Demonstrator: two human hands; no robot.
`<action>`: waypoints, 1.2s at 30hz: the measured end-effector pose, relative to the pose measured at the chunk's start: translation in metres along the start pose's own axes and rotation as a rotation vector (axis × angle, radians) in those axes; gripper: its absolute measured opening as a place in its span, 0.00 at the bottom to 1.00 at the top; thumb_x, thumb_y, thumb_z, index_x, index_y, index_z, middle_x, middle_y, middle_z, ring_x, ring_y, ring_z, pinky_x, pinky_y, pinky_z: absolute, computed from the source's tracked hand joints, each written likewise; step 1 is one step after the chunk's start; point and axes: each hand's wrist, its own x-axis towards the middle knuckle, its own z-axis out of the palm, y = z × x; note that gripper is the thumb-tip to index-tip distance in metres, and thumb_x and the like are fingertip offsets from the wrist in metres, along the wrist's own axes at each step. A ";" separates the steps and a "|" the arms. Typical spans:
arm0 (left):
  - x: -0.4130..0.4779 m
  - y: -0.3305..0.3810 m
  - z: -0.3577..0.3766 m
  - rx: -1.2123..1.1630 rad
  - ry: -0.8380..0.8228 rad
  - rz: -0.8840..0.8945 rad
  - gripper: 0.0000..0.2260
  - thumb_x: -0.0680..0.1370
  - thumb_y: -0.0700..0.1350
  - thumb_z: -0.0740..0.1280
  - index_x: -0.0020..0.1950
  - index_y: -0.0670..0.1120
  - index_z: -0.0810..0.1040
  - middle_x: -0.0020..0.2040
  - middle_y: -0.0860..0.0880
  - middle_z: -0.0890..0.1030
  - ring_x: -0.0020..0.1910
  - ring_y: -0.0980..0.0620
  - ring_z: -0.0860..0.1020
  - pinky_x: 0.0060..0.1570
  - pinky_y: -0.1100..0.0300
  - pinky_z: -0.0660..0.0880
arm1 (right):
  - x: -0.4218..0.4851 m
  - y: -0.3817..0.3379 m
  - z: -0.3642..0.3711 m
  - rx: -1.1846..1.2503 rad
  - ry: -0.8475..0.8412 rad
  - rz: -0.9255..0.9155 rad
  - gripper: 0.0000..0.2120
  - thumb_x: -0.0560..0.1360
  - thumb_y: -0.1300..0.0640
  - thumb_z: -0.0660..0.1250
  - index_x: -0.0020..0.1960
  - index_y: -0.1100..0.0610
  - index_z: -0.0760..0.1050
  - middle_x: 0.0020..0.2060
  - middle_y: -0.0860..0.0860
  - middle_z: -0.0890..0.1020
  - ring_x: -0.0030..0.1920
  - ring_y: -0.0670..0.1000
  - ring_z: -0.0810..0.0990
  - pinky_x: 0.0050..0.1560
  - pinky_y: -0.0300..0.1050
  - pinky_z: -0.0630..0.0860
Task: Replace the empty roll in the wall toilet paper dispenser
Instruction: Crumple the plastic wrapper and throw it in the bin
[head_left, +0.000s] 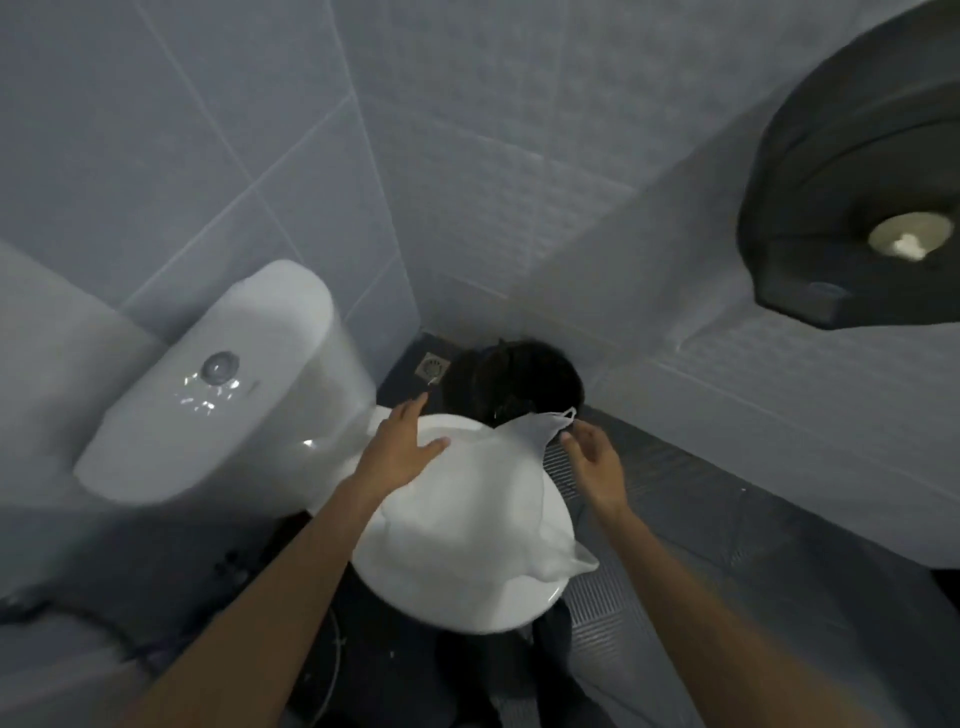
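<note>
A dark round toilet paper dispenser (852, 171) hangs on the right wall, with a pale hub or paper end (906, 241) showing at its lower opening. A white plastic bag (483, 499) lies on the shut toilet lid (452, 597). My left hand (402, 441) rests flat on the bag's left side with fingers spread. Beside the bag's upper handle (563, 417) hovers my right hand (595, 462), fingers apart and holding nothing. What the bag contains is hidden.
The white cistern (223, 384) with its flush button stands at the left. A black bin with a dark liner (514, 379) sits in the corner behind the toilet, beside a floor drain (432, 368). Tiled walls close in left and right.
</note>
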 end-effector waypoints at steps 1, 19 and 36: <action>-0.001 -0.018 0.012 0.012 -0.022 -0.048 0.40 0.74 0.56 0.70 0.78 0.48 0.53 0.78 0.44 0.58 0.76 0.43 0.58 0.74 0.48 0.58 | 0.006 0.010 0.011 -0.057 -0.037 -0.011 0.18 0.76 0.54 0.67 0.65 0.58 0.72 0.59 0.57 0.78 0.62 0.56 0.76 0.56 0.43 0.71; 0.021 -0.150 0.199 0.157 0.039 -0.163 0.58 0.65 0.60 0.75 0.72 0.61 0.28 0.75 0.47 0.26 0.77 0.37 0.45 0.71 0.37 0.57 | 0.090 0.144 0.104 -0.653 -0.316 -0.136 0.37 0.71 0.38 0.67 0.75 0.48 0.58 0.74 0.51 0.64 0.74 0.55 0.61 0.72 0.55 0.59; 0.064 -0.077 0.205 -0.283 0.266 0.138 0.12 0.68 0.46 0.68 0.48 0.43 0.81 0.47 0.43 0.79 0.47 0.42 0.78 0.49 0.52 0.76 | 0.116 0.124 0.131 0.240 -0.411 0.421 0.24 0.73 0.45 0.68 0.56 0.65 0.75 0.47 0.59 0.82 0.42 0.57 0.82 0.48 0.51 0.79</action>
